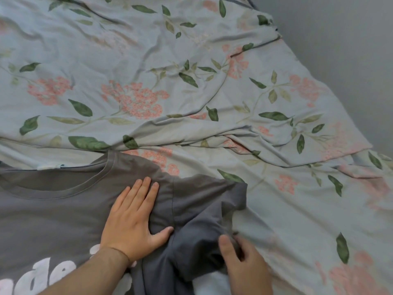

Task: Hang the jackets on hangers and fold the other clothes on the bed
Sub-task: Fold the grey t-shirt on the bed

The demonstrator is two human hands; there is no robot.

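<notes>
The left hand [131, 220] lies flat on the shirt [53, 209], fingers straight and together, thumb spread out to the side, pressing the cloth just right of the collar [63, 189]. The right hand [244, 265], near it but apart, pinches the shirt's side edge below the sleeve [202, 194], thumb on top and fingers tucked at the cloth; it is a little blurred. The grey shirt lies front up at the near left of the bed, its collar toward the far side, and white lettering [42, 273] runs out of the bottom of the view. The sleeve is bunched and partly folded in, and its hem ends on the sheet [308, 209]. Right of the hands the flowered sheet lies open and wrinkled as far as the frame's edge. Beyond the collar a flowered duvet [148, 71] lies rumpled across the bed, its near edge just past the shirt. A grey wall [350, 39] borders the bed's far right side.
</notes>
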